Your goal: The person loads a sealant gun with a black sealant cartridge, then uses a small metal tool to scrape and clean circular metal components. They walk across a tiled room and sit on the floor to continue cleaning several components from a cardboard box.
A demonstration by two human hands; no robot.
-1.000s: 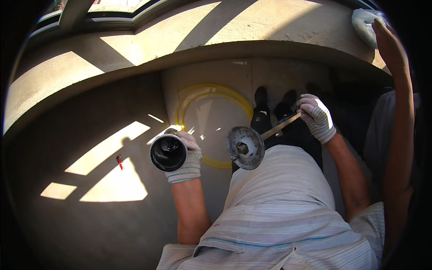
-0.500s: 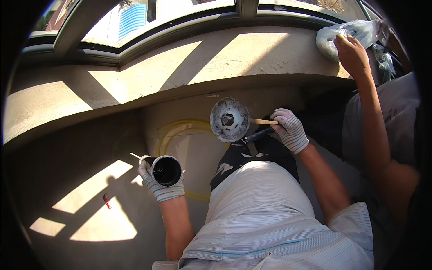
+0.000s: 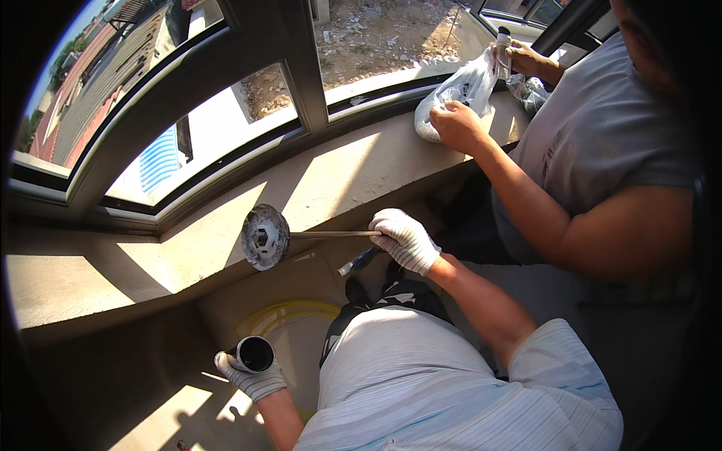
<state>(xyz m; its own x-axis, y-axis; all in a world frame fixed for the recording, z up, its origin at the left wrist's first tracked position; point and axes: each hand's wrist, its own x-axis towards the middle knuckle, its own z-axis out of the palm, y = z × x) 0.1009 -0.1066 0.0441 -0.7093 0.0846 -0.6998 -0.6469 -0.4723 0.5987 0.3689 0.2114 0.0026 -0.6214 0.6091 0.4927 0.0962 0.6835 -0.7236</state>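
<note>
My right hand (image 3: pixel 404 239), in a white knit glove, grips a thin wooden handle with a round grey metal disc (image 3: pixel 264 237) at its far end. The disc hangs in front of the concrete window sill (image 3: pixel 188 248). Lower down, my gloved left hand (image 3: pixel 250 378) is closed around a short black pipe piece (image 3: pixel 255 354) with its open mouth facing up. Both hands are well apart, the left near my hip and the right raised toward the sill.
Another person in a grey shirt (image 3: pixel 602 150) stands at the right, hands on a white plastic bag (image 3: pixel 455 94) on the sill. A dark-framed window (image 3: pixel 289 68) runs above. A yellow ring mark (image 3: pixel 289 316) shows on the floor.
The view has tilted up toward the window. My right hand lifted the disc higher toward the sill. My left hand with the pipe piece stayed low at my side.
</note>
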